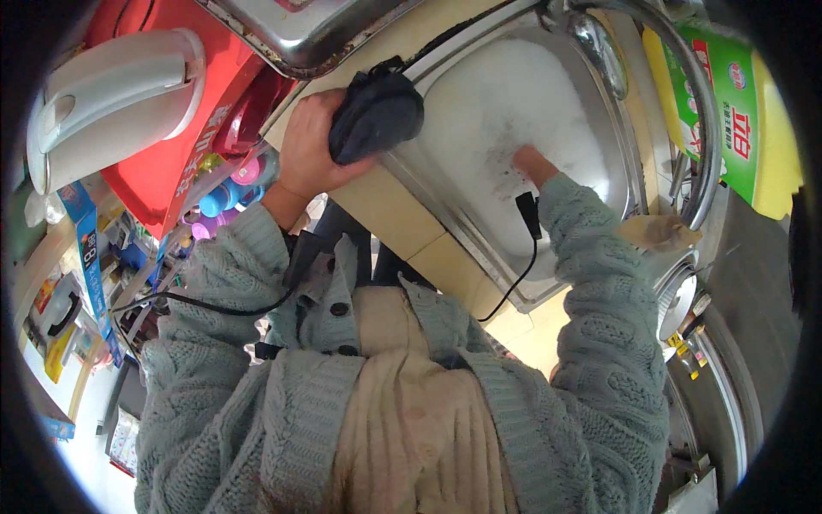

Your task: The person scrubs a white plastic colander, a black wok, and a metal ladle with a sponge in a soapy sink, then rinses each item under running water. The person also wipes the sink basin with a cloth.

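My left hand [314,138] grips a dark, bunched cloth item [376,112] over the tiled counter at the left edge of the sink. The fingers lie behind it and the thumb under it. A stainless steel sink [620,173] holds cloudy, foamy water [475,109]. My right hand [536,164] is sunk in this water, with only the part near the wrist showing, so its fingers and anything in them are hidden. Dark specks float beside it. A black cable with a flat black end [529,215] hangs by my right sleeve.
A chrome faucet [600,54] and curved metal hose [709,128] stand at the sink's far right. Beyond is a green and yellow detergent package [738,115]. At the left are a red tray [135,193], a pale plastic appliance [122,103] and a metal pan [308,38].
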The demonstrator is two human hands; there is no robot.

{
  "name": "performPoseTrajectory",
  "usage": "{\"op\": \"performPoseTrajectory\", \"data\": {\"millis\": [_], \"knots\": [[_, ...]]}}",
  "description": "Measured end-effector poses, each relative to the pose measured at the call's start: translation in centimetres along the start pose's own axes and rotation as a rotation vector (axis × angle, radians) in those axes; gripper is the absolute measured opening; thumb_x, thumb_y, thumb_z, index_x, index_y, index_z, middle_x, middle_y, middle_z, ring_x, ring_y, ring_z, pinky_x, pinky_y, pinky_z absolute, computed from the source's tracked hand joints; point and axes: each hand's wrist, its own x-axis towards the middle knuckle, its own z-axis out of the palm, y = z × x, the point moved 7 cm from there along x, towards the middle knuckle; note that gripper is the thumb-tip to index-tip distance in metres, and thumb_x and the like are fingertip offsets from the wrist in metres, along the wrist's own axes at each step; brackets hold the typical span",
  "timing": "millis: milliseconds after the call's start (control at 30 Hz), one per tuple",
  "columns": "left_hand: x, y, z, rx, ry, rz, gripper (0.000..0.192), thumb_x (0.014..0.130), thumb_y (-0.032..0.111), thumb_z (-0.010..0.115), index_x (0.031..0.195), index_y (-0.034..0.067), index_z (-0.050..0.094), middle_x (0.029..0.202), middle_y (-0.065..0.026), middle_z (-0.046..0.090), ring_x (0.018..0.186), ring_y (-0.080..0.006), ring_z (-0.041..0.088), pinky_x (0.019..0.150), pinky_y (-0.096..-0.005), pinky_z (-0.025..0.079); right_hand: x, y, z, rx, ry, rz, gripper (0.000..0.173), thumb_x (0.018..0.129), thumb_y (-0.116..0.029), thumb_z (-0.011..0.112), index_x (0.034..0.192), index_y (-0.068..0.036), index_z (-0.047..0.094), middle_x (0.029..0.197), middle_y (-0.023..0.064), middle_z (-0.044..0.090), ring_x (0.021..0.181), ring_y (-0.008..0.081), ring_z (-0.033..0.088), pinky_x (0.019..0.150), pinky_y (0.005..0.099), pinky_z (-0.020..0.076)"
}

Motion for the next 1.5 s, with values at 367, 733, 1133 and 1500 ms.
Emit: {"op": "performPoseTrajectory", "data": {"millis": [367,733,1133,1500], "knots": [[0.0,-0.3,0.0,-0.034,-0.018,-0.009,0.072,0.052,0.028,0.078,0.112,-0.001,0.048,0.102,-0.0179,0.053,0.092,-0.0362,0.051,0.083,-0.0404,0.042,-0.2,-0.3,-0.1,-0.018,-0.052,-0.02,0.021,0.061,-0.008,0.07,0.081,-0.007,0.067,0.091,0.0159,0.064,0.089,0.0327,0.061,0.077,0.0422,0.0496],[-0.2,-0.8,0.2,-0.029,-0.045,-0.033,0.074,0.053,0.027,0.078,0.114,-0.001,0.047,0.105,-0.0181,0.053,0.094,-0.0365,0.051,0.085,-0.0408,0.041,0.8,1.4,2.3,-0.008,0.209,-0.075,0.018,0.059,-0.007,0.07,0.077,-0.007,0.066,0.085,0.0162,0.064,0.086,0.0331,0.062,0.074,0.0427,0.0496],[2.8,3.8,0.2,0.196,-0.266,-0.237,0.075,0.058,0.017,0.076,0.127,0.019,0.046,0.122,-0.0141,0.048,0.105,-0.0359,0.049,0.089,-0.0408,0.043,0.3,0.3,1.0,0.015,0.443,-0.045,0.012,0.062,-0.007,0.068,0.073,-0.007,0.064,0.079,0.015,0.063,0.081,0.0326,0.062,0.069,0.0431,0.0491],[14.0,8.2,3.8,0.173,-0.153,-0.016,0.062,0.068,0.014,0.073,0.123,0.011,0.045,0.104,-0.0139,0.057,0.094,-0.0363,0.056,0.078,-0.0424,0.047,-0.2,-0.7,-3.0,0.098,0.456,0.054,0.007,0.067,-0.008,0.064,0.074,-0.006,0.064,0.078,0.0137,0.063,0.079,0.0315,0.061,0.068,0.0421,0.0486]]}}
